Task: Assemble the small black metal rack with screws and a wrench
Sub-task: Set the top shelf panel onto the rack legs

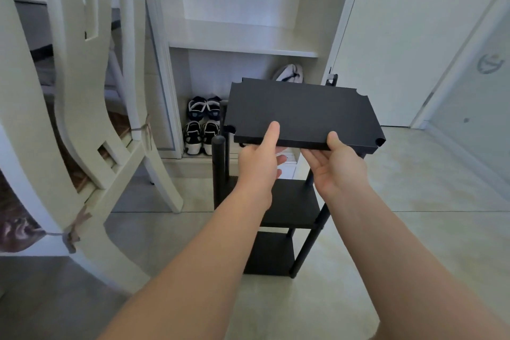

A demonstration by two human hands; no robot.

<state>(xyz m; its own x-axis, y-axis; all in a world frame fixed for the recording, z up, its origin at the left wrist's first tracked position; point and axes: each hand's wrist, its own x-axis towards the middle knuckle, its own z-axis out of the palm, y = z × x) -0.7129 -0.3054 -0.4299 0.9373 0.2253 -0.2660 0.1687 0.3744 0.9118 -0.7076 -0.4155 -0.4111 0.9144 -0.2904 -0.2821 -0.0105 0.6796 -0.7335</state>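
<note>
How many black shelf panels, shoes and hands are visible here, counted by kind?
Black shelf panels: 3 (held panel, middle panel, lowest panel)
Shoes: 4 (dark pair, white-and-black pair)
Hands: 2 (left hand, right hand, both gripping the held panel)
Total: 9

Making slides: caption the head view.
The left hand and right hand hold a black shelf panel over the half-built rack.

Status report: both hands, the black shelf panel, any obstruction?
Left hand, right hand: both grip flat black metal shelf panel at near edge. Panel held over part-built black rack. Nothing blocking.
</note>
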